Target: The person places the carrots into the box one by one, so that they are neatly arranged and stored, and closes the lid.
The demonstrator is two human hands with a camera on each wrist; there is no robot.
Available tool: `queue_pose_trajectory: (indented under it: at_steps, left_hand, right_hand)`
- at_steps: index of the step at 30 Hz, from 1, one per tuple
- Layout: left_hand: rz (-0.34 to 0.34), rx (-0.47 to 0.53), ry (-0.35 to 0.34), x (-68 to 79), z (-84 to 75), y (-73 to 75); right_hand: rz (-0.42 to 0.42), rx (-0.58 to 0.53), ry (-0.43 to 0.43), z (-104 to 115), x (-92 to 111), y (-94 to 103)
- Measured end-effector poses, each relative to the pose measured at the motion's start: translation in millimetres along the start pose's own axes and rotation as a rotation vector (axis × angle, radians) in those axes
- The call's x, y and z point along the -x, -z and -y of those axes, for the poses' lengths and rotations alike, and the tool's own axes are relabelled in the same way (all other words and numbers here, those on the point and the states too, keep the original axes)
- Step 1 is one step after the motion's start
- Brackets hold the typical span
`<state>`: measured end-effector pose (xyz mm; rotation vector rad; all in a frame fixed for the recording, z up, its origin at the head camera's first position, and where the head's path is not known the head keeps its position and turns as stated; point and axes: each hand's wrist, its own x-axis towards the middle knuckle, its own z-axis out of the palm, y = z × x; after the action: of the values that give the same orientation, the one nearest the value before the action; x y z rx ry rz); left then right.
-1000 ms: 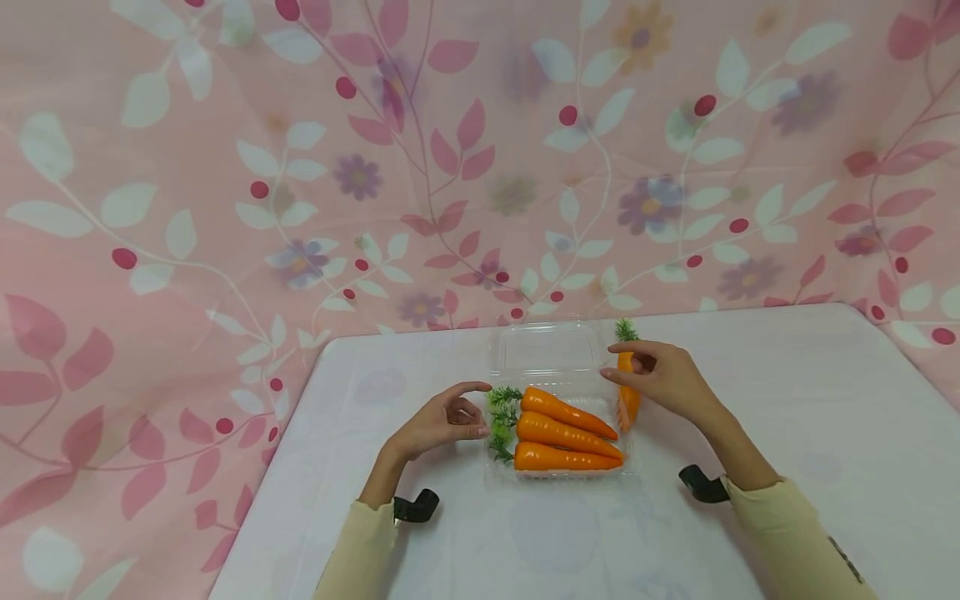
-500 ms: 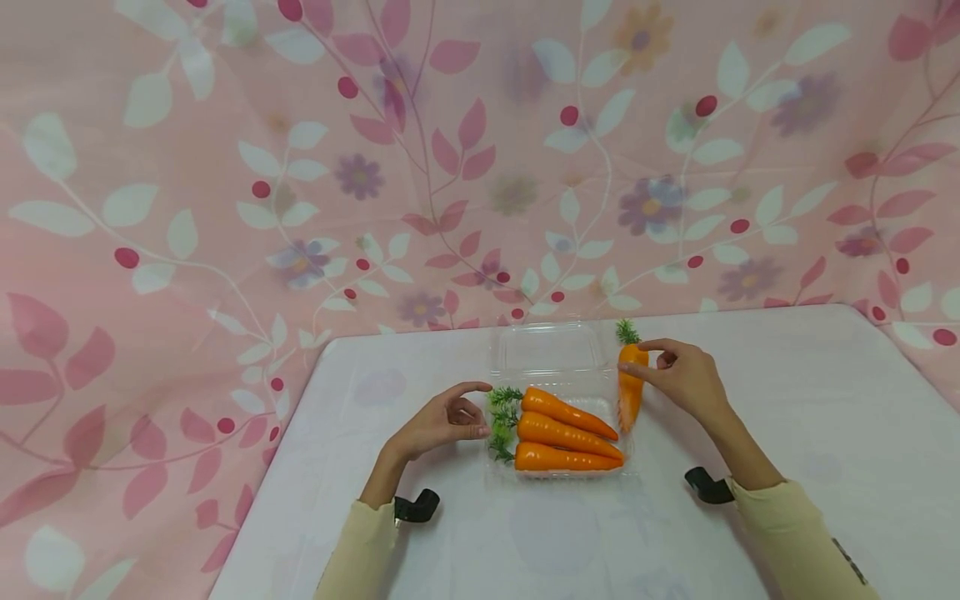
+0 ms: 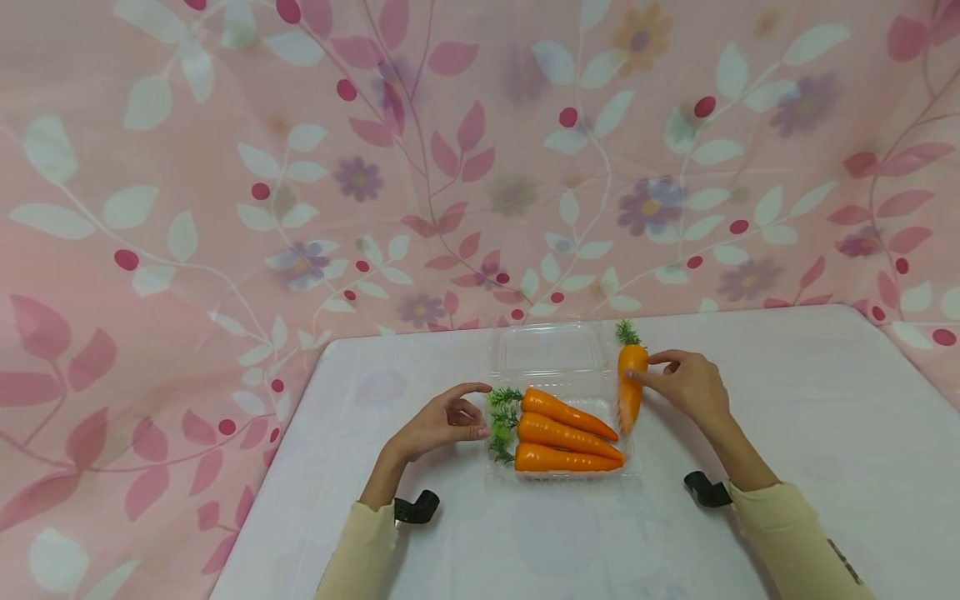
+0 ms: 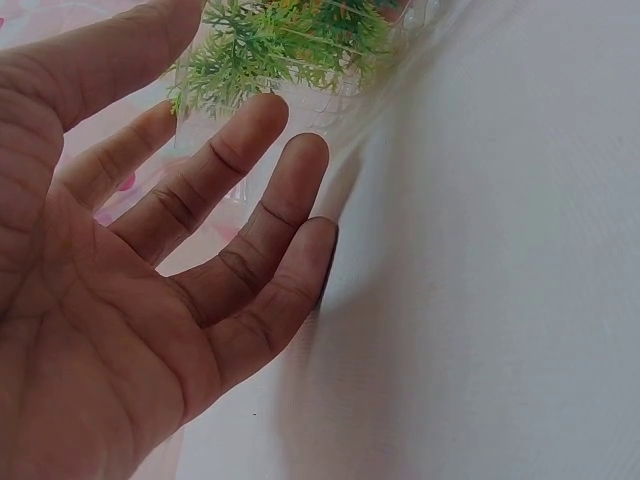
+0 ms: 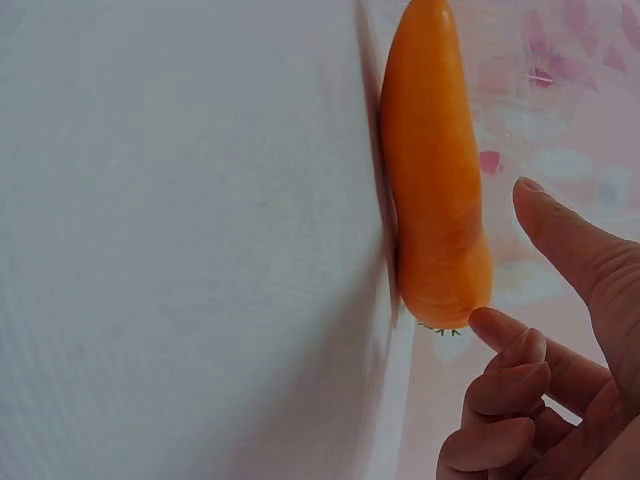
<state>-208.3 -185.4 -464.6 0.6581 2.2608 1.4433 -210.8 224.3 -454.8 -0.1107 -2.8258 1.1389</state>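
Three orange carrots [image 3: 566,427] with feathery green tops [image 3: 504,417] lie side by side in a clear plastic clamshell box [image 3: 632,467]. Another carrot [image 3: 632,392] lies on the table just right of the box, its green tip toward the back. Beside this one is my right hand [image 3: 690,385]; in the right wrist view its index fingertip is right at the thick end of the carrot [image 5: 435,160] and the thumb stands apart. My left hand [image 3: 442,425] is at the box's left side, fingers loosely bent with nothing between them, fingertips close to the greens [image 4: 290,45].
The box's clear lid [image 3: 547,348] lies folded back behind it, toward the table's far edge. A white cloth covers the table [image 3: 555,542]. Behind it hangs a pink floral curtain [image 3: 480,167]. A black wrist camera [image 3: 417,507] sticks out from the left sleeve.
My right hand has drawn back to the right from over the loose carrot and dropped a little, uncovering more of it. The left hand has stayed still.
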Motion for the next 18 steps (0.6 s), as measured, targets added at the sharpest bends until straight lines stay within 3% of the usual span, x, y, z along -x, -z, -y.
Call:
queue_pose_trajectory:
  at_steps: [9,18]
  left_hand:
    - [-0.002,-0.005,0.003,0.5,-0.3,0.4]
    - [0.006,0.000,-0.004,0.5,-0.7,-0.1]
  right_hand:
    - [0.085,0.072,-0.086,-0.4,-0.5,-4.6]
    - [0.151,0.088,-0.058,1.8,-2.4,-3.1]
